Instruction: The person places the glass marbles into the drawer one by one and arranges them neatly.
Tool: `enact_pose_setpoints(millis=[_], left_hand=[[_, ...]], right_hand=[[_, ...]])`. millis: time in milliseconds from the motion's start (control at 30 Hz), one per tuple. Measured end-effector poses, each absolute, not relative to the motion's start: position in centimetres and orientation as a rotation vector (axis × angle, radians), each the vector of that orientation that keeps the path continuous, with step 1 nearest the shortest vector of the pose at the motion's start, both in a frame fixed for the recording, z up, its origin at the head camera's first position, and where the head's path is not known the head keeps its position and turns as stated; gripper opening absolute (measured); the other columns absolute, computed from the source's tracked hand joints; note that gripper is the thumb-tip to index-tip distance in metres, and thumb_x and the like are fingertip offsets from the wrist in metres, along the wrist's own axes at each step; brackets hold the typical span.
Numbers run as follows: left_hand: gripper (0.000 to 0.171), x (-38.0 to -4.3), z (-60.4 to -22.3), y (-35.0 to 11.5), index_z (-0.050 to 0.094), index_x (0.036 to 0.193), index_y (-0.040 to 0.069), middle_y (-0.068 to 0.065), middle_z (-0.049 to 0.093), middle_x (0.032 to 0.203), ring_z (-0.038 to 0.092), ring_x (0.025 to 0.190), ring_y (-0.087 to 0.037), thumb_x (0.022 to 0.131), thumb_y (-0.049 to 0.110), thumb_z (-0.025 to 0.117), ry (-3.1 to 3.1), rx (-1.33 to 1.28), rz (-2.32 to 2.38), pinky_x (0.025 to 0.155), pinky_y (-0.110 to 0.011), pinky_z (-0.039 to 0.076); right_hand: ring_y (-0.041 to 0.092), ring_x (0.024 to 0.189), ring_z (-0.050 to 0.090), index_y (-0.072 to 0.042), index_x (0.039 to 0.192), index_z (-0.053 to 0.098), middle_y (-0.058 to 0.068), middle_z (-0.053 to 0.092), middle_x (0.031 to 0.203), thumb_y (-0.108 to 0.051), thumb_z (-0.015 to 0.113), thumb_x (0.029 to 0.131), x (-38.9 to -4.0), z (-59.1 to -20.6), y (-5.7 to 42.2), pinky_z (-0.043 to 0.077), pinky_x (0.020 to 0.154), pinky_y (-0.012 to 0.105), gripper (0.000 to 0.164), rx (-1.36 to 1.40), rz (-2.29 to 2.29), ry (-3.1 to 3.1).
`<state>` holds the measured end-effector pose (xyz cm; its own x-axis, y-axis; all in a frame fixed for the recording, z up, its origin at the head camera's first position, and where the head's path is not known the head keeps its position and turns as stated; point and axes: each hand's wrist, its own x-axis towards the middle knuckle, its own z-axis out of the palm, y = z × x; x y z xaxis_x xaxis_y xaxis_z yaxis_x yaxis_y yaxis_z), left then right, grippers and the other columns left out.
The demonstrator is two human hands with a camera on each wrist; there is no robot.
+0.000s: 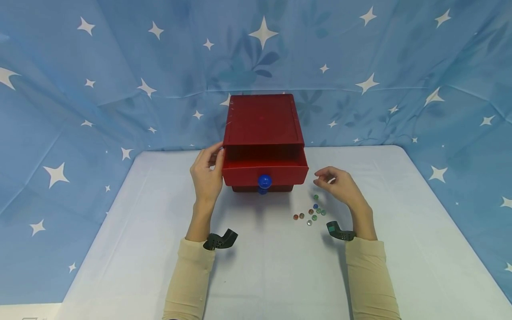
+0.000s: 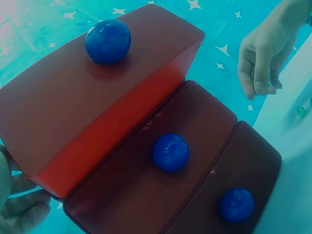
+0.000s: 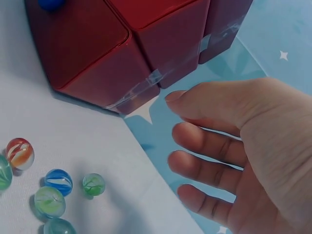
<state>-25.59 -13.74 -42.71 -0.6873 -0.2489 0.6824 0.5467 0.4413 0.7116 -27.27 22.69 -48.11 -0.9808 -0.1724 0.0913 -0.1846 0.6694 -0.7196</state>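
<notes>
Small round multicoloured glass marbles (image 1: 314,218) lie at seven o'clock from the nearer right hand (image 1: 341,183), fingers loosely curved round nothing I can see, while the left hand's (image 1: 207,175) relaxed fingers touch the nine-o'clock side of the red, blue-knobbed drawer box (image 1: 262,120).

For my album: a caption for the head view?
Left hand at a red cabinet, drawer open; right hand near loose marbles.

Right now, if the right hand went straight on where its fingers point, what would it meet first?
Probably the right side of the open top drawer in the red cabinet. Depth is unclear, so the right hand might pass in front instead.
</notes>
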Motion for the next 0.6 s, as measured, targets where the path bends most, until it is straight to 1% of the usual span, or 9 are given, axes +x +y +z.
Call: enact_pose_setpoints(millis=[100, 267, 400, 600], left_hand=[[0.025, -25.60, -42.73, -13.73, 0.073, 0.119, 0.006, -0.014, 0.072, 0.105, 0.069, 0.082, -0.023, 0.099, 0.017, 0.064, -1.932, -0.252, -1.324, 0.078, -0.010, 0.052], [0.025, -25.54, -42.74, -13.74, 0.073, 0.119, 0.006, -0.014, 0.072, 0.105, 0.069, 0.083, -0.023, 0.099, 0.018, 0.063, -1.938, -0.251, -1.322, 0.078, -0.010, 0.052], [0.026, -25.46, -42.68, -13.71, 0.073, 0.119, 0.006, -0.014, 0.072, 0.107, 0.069, 0.083, -0.024, 0.099, 0.019, 0.064, -1.943, -0.249, -1.323, 0.079, -0.010, 0.052], [0.025, -25.47, -42.63, -13.68, 0.072, 0.119, 0.006, -0.014, 0.072, 0.107, 0.069, 0.083, -0.024, 0.098, 0.017, 0.064, -1.943, -0.247, -1.325, 0.079, -0.010, 0.052]], right_hand=[[0.023, 0.090, 0.060, -0.002, 0.114, 0.069, 0.011, 0.069, 0.095, -0.020, 0.070, 0.093, -27.23, -48.11, 22.72, 0.051, 0.085, 0.037, 0.028, 0.304, 1.241, -2.878], [0.024, 0.091, 0.060, -0.002, 0.115, 0.069, 0.011, 0.069, 0.095, -0.018, 0.069, 0.092, -27.18, -48.11, 22.77, 0.051, 0.085, 0.038, 0.027, 0.307, 1.237, -2.912], [0.025, 0.093, 0.061, -0.002, 0.116, 0.069, 0.012, 0.070, 0.097, -0.019, 0.068, 0.093, -27.11, -48.13, 22.90, 0.049, 0.086, 0.037, 0.028, 0.289, 1.229, -2.948], [0.026, 0.095, 0.061, -0.003, 0.118, 0.068, 0.012, 0.069, 0.100, -0.020, 0.067, 0.094, -27.13, -48.20, 23.10, 0.048, 0.083, 0.035, 0.029, 0.278, 1.236, -2.992]])
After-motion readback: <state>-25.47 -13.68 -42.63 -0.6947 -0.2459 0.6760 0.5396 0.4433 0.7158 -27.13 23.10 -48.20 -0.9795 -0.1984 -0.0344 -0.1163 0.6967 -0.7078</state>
